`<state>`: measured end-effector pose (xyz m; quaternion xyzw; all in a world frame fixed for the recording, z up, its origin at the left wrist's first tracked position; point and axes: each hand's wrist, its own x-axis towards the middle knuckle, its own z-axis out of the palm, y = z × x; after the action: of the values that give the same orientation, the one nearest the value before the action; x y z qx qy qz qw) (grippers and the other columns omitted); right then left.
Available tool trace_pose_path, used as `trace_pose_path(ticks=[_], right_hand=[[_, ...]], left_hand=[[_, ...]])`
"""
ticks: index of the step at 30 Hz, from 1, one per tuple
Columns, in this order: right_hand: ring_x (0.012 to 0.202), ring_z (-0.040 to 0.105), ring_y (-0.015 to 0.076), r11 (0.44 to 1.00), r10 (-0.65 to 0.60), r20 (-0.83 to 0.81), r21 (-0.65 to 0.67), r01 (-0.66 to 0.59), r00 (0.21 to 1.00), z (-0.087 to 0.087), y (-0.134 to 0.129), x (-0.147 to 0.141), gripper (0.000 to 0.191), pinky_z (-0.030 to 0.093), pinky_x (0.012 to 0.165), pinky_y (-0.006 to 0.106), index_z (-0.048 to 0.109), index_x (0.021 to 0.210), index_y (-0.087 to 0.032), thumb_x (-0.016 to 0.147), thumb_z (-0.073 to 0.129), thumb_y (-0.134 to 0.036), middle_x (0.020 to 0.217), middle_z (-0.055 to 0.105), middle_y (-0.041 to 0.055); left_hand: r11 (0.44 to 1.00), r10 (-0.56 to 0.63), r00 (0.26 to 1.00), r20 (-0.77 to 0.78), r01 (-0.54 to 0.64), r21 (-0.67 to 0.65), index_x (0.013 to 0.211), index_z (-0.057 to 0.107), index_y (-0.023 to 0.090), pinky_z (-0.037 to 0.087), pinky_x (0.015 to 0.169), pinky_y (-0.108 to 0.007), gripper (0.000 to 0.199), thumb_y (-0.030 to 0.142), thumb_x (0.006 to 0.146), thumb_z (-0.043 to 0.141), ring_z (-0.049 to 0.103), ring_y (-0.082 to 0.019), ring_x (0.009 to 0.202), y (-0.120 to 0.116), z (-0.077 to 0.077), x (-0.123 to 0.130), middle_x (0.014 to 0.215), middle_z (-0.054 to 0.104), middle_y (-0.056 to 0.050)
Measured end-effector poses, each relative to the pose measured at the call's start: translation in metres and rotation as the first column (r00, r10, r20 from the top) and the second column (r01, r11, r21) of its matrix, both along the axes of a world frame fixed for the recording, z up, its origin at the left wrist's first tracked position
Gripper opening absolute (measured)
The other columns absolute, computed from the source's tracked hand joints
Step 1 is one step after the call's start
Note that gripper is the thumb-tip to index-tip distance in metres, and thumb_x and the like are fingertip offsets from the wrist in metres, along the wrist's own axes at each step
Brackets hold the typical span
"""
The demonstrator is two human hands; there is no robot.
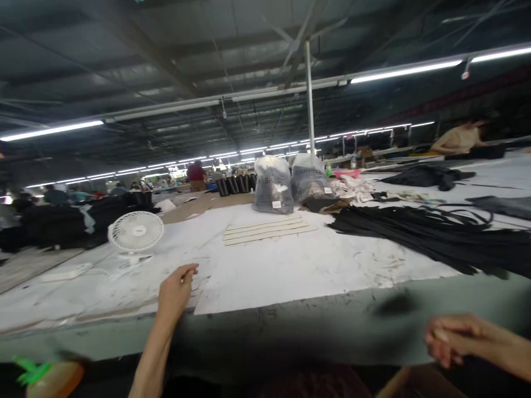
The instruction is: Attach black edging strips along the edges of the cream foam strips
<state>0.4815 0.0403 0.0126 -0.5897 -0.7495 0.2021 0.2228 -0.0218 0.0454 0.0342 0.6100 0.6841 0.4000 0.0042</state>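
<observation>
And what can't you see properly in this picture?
All in the head view:
Right hand: blur hides whether it holds anything.
Green-and-orange object: cut off by the bottom edge.
Plastic bags: contents mostly obscured by cloudy plastic.
Far worker in pale top: hands too small, dim.

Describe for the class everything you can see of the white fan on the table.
The white fan has a round, slatted grille around a pale central hub with a small mark, and a short stand below. It looks like plastic. It stands upright on the white-covered table, its front turned toward the camera, farther back and to the left of the person's left hand. Neither hand touches it. Whether its blades are spinning cannot be told.
</observation>
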Motion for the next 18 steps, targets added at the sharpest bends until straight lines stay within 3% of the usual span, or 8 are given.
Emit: trace_pose_path(ticks=[4, 9, 12, 15, 18], right_hand=[[0.082, 0.064, 0.0198, 0.996, 0.055, 0.007, 0.071, -0.055, 0.998, 0.034, 0.049, -0.004, 0.036, 0.049, 0.069, 0.028, 0.067, 0.108, -0.017, 0.076, 0.064, -0.034, 0.094, 0.07, 0.007], [0.091, 0.064, 0.0196, 0.995, 0.002, 0.217, 0.1, -0.024, 0.976, 0.058, 0.108, 0.008, 0.036, 0.049, 0.083, 0.029, 0.065, 0.114, -0.015, 0.081, 0.052, -0.02, 0.103, 0.07, 0.0084], [0.109, 0.058, 0.0221, 0.991, -0.084, 0.292, 0.125, 0.049, 0.953, 0.051, 0.139, -0.002, 0.048, 0.043, 0.095, 0.031, 0.06, 0.124, -0.015, 0.078, 0.049, -0.011, 0.121, 0.064, 0.0108], [0.114, 0.055, 0.0264, 0.979, -0.182, 0.337, 0.147, 0.139, 0.924, 0.033, 0.157, -0.014, 0.06, 0.041, 0.098, 0.041, 0.045, 0.139, -0.015, 0.078, 0.045, -0.009, 0.126, 0.059, 0.0157], [0.116, 0.053, 0.0325, 0.966, -0.248, 0.388, 0.173, 0.194, 0.888, 0.016, 0.165, -0.017, 0.063, 0.04, 0.094, 0.05, 0.035, 0.145, -0.016, 0.082, 0.038, -0.008, 0.125, 0.057, 0.0226]], left_hand=[[0.992, -0.063, 0.988, -0.141, 0.046, -0.12, 0.114, 0.06, 0.018, 0.044, 0.093, -0.033, 0.039, 0.029, 0.083, 0.039, 0.062, -0.022, 0.104, 0.041, 0.023, 0.002, 0.106, 0.07, -0.007], [0.956, -0.164, 0.974, -0.157, 0.118, -0.267, 0.122, 0.054, 0.008, 0.048, 0.086, -0.032, 0.045, 0.017, 0.08, 0.041, 0.065, -0.022, 0.095, 0.108, 0.026, 0.013, 0.114, 0.067, -0.014], [0.934, -0.224, 0.961, -0.161, 0.164, -0.318, 0.131, 0.045, 0.004, 0.044, 0.094, -0.029, 0.053, 0.011, 0.078, 0.041, 0.06, -0.021, 0.109, 0.137, 0.019, 0.024, 0.13, 0.057, -0.017], [0.923, -0.246, 0.954, -0.169, 0.177, -0.341, 0.14, 0.033, 0.008, 0.036, 0.104, -0.028, 0.06, 0.008, 0.08, 0.038, 0.046, -0.019, 0.128, 0.156, 0.009, 0.033, 0.142, 0.045, -0.014], [0.915, -0.205, 0.962, -0.182, 0.123, -0.385, 0.144, 0.029, 0.011, 0.035, 0.106, -0.039, 0.061, 0.011, 0.083, 0.037, 0.045, -0.025, 0.128, 0.17, -0.001, 0.038, 0.139, 0.048, -0.018]])
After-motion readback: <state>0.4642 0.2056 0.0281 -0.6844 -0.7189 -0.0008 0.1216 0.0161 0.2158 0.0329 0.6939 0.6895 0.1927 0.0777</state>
